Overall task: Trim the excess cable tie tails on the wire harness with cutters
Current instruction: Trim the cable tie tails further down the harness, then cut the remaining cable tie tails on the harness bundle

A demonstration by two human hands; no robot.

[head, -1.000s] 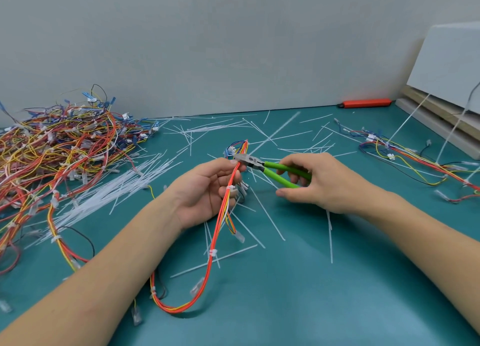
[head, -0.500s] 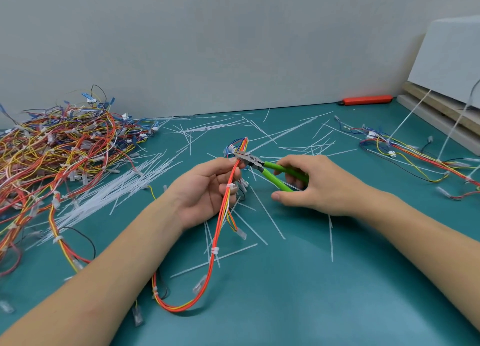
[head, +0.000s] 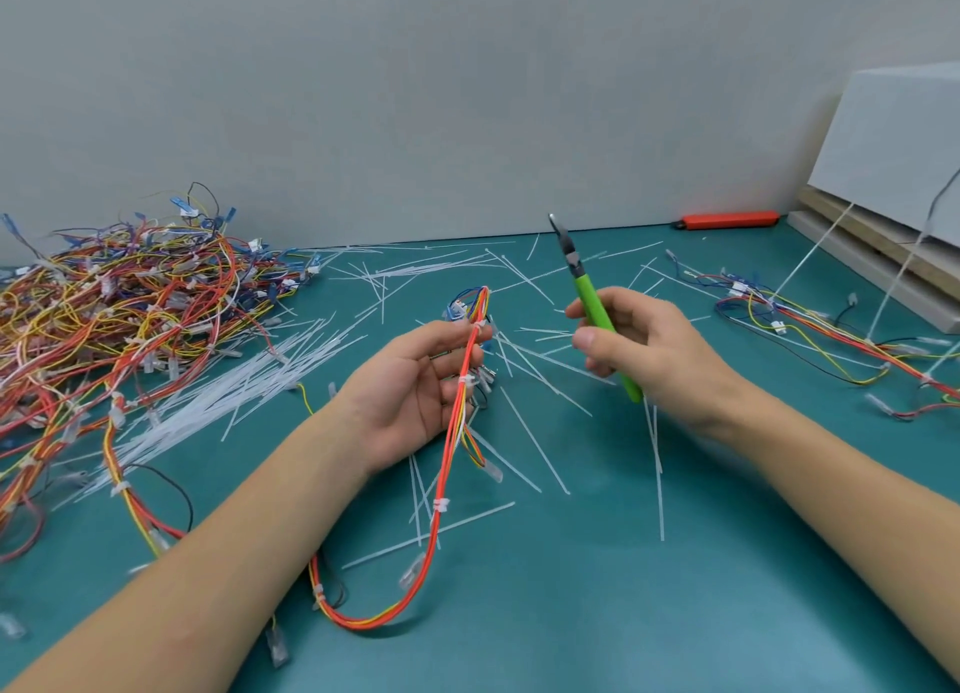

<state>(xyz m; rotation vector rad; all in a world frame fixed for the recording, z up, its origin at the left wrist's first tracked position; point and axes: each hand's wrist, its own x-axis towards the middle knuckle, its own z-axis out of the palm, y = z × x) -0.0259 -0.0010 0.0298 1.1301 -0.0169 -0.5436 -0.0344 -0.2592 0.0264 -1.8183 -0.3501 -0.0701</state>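
My left hand (head: 415,385) pinches the harness (head: 447,463) near its top, and the rest loops down onto the table (head: 623,614). My right hand (head: 644,349) grips the cutters (head: 597,313), tip pointing up, well clear of the wires. Cut tails (head: 535,432) are scattered all over, with a big harness pile (head: 119,307) on the left.

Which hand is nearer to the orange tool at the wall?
Right. The right hand, holding green cutters, is below the orange tool; the left hand is farther left.

I can't see the cutters (head: 597,312) handles' middle inside my right hand (head: 641,349), and the wire pile (head: 104,318) runs off the left edge.
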